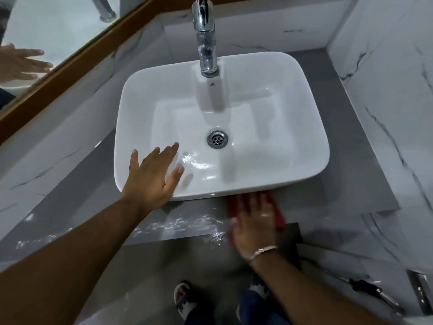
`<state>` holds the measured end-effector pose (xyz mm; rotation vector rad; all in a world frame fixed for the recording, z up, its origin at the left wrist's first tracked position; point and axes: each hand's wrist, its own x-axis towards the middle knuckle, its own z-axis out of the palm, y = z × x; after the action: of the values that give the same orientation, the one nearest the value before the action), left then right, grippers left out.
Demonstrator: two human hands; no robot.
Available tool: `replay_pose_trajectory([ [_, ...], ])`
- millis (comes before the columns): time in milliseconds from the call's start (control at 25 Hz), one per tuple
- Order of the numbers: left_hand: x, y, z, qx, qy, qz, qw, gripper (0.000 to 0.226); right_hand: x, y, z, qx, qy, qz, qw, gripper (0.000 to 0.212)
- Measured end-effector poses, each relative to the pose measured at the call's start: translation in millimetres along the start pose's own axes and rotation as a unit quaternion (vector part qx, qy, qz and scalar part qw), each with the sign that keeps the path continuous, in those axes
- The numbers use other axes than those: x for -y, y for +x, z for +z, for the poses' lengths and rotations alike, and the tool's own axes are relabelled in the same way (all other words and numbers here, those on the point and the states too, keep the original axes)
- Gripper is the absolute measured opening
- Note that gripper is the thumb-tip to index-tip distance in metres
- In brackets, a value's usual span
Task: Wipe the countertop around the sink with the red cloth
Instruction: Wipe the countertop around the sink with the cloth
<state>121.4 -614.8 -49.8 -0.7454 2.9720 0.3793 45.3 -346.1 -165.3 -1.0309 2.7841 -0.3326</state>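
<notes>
The grey countertop (pixel 187 221) carries standing water along its front strip; the white sink (pixel 304 174) sits on it; the left hand (pixel 150 181) hovers spread and empty over the rim; the right hand (pixel 254 227), blurred, presses flat on the red cloth (pixel 278 215) just before the sink; soft, light and probably damp, it is best driven under a flat palm.

Bathroom: white basin sink (pixel 304 127) w/ chrome tap (pixel 205 36), mirror (pixel 46 24) (marble-look tiles).
</notes>
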Motion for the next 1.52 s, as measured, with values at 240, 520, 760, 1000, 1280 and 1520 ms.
replay_pose_trajectory([
  [240, 6.2, 3.9, 6.1, 0.022, -0.020, 0.009, 1.000, 0.071, 110.7, 7.4, 29.4, 0.094, -0.009, -0.165, 0.982, 0.067],
  [520, 3.8, 6.1, 3.3, -0.009, -0.015, 0.029, 0.999, 0.079, -100.4, 18.8, -29.1, 0.016, -0.084, 0.045, 0.995, 0.063],
  [760, 0.3, 3.1, 3.6, -0.032, -0.024, 0.042, 0.998, 0.071, 67.7, -1.8, 21.8, -0.012, -0.046, 0.102, 0.994, 0.060],
  [1000, 3.5, 1.8, 1.3, -0.015, -0.022, 0.030, 0.999, 0.070, 101.0, -16.5, 38.5, 0.070, -0.019, -0.206, 0.976, 0.061],
  [1280, -3.4, 2.0, -0.5, -0.006, 0.002, 0.011, 1.000, 0.075, -193.2, 20.3, -69.7, 0.068, -0.058, 0.113, 0.990, 0.078],
  [1520, -2.8, -0.5, -1.7, -0.020, 0.022, 0.013, 0.999, 0.073, -91.5, 13.5, -23.5, 0.011, -0.038, 0.157, 0.987, 0.070],
])
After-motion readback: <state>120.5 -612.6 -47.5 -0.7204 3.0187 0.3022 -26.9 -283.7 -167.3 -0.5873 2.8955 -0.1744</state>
